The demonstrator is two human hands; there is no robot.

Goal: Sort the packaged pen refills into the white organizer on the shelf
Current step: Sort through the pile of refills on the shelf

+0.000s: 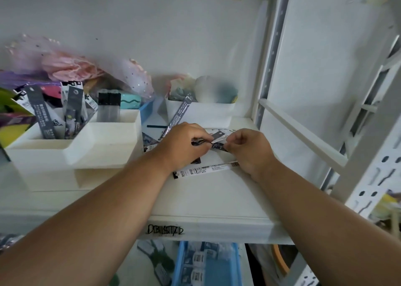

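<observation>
A white organizer [104, 147] stands at the left of the shelf, with several packaged refills [72, 110] upright in its rear compartments. Loose refill packs lie in a pile on the shelf, partly hidden under my hands. My left hand [182, 147] pinches a dark refill pack [200, 143] from that pile. Just to its right, my right hand [249, 149] pinches a pack with a white and black header [219, 137]. A long white refill pack [206, 169] lies flat in front of both hands. Another grey pack [180, 114] leans against a white bin.
A white bin [201, 114] holding soft items stands behind the hands. Pink and purple mesh bags [71, 66] pile up behind the organizer, beside a blue tray [146, 109]. White shelf uprights [271, 53] rise at the right. A blue bin [208, 264] sits on the shelf below.
</observation>
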